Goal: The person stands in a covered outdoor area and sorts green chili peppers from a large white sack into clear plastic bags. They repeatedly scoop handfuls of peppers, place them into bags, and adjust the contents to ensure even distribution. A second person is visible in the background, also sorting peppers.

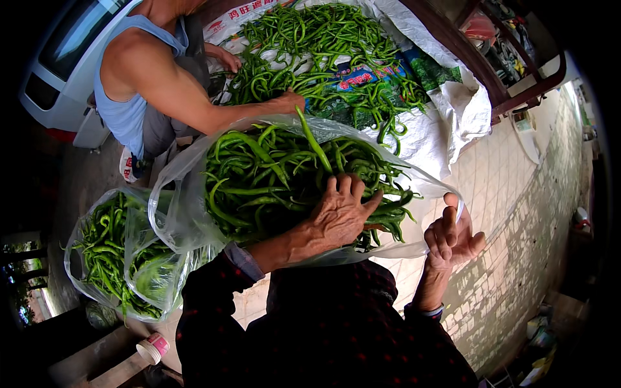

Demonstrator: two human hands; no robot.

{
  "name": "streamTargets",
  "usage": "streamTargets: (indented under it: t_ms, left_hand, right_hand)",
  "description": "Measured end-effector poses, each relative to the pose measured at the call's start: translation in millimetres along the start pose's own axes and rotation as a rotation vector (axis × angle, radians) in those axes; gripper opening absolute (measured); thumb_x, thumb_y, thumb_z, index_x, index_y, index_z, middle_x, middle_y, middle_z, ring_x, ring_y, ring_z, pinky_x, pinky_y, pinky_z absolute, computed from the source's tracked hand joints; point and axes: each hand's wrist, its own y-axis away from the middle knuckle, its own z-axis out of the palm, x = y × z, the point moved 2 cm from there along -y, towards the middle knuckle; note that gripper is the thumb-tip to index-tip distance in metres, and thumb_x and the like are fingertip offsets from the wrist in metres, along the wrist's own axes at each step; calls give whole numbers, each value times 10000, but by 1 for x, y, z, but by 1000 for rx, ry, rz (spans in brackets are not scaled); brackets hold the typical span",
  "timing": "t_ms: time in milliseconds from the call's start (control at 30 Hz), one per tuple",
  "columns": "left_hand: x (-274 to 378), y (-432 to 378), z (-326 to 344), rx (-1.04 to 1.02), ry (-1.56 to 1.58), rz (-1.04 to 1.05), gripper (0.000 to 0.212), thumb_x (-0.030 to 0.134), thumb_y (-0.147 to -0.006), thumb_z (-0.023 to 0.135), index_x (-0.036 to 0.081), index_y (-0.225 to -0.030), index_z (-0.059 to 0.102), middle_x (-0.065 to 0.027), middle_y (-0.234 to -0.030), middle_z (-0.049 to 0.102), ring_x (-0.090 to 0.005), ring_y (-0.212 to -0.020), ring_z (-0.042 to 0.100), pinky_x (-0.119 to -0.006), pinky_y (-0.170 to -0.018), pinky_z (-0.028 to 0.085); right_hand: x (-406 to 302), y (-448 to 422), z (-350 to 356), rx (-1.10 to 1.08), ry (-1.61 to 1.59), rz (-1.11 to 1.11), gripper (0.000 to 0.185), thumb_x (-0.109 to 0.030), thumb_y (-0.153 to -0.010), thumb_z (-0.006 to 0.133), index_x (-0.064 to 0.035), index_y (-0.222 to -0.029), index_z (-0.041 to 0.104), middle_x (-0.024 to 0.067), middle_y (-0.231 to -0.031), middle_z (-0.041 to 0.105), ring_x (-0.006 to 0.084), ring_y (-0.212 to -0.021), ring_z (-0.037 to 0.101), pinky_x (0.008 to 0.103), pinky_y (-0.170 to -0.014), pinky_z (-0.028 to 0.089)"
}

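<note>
A large clear plastic bag (182, 194) stands in front of me, its mouth spread wide over a heap of long green chili peppers (262, 165). My left hand (342, 208) reaches in palm down, with its fingertips among the peppers. One long pepper (315, 143) sticks out past those fingertips, over the bag's far rim; whether I grip it is hidden. At the right, my right hand (453, 237) holds the bag's edge, which is stretched over its fingers.
Across from me, a crouching person (145, 82) has both hands at a pepper pile (315, 39) on a printed sheet (427, 140). A second bag of peppers (104, 242) stands left. A small tub (153, 348) lies below it. A dark metal frame (529, 92) borders the sheet; a vehicle (73, 97) is behind the person.
</note>
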Motion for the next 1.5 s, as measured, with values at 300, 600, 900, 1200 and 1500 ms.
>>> streamTargets:
  t_ms: [300,600,900,1200,1500]
  left_hand:
    - [-4,9,-3,-23,-6,80,569,442,-882,559,292,-1425,481,-182,-1586,209,-476,-1411,254,-748,-1048,186]
    - [15,7,9,-241,0,282,630,471,-869,573,261,-1446,433,-135,-1551,314,-369,-1448,230,-698,-1122,67]
    - [-42,4,-37,-203,66,10,984,568,-683,749,171,-1495,361,-183,-1527,287,-387,-1430,219,-679,-1104,143]
    - [-11,23,-28,-372,23,-76,916,528,-732,733,13,-1419,411,-135,-955,488,-285,-960,460,-428,-650,484]
    - [-46,-1,-9,-228,467,-410,741,413,-702,805,77,-1311,551,-174,-961,665,-349,-909,646,-443,-806,506]
  right_hand:
    - [5,-7,1,15,-1,-10,840,-397,-916,634,210,-1374,277,154,-811,591,162,-514,517,262,-446,414]
    - [0,-12,0,-5,15,7,861,-379,-908,632,220,-1387,241,176,-858,607,184,-588,544,287,-488,417]
    - [-8,-2,-6,-1,50,25,856,-410,-899,607,210,-1384,269,173,-825,613,169,-543,542,282,-488,412]
    - [-6,-2,-4,-8,94,4,847,-410,-897,602,229,-1357,291,183,-769,606,171,-524,553,275,-499,433]
    - [6,-10,-11,28,-9,13,857,-418,-895,608,227,-1362,292,184,-779,617,166,-523,558,265,-508,434]
